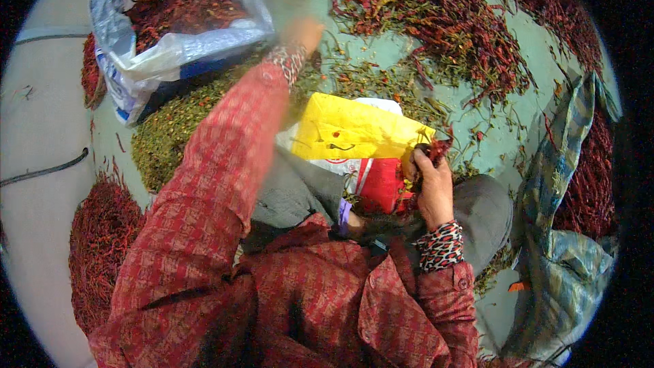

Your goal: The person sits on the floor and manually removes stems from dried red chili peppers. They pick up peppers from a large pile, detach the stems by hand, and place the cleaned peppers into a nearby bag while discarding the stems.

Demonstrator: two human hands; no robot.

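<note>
My left hand (304, 34) reaches up beside the white plastic sack of red chilli flakes (184, 13), near loose chillies; motion blur hides what its fingers hold. My right hand (432, 180) is closed on dark red dried chillies (440, 150) at the right edge of a yellow bag (354, 126); a small dark item at the thumb is too small to name. The yellow bag lies over a red-and-white bag (381, 184) across my lap. A pile of greenish stems and bits (157, 150) spreads to the left, with more scattered above the yellow bag.
A heap of dried chillies (415, 7) lies ahead, with another (531, 0) at the upper right. Further chilli piles sit at lower left (102, 245) and right (582, 184). A striped woven sack (565, 259) stands at my right. A black cable (41, 174) runs along the left.
</note>
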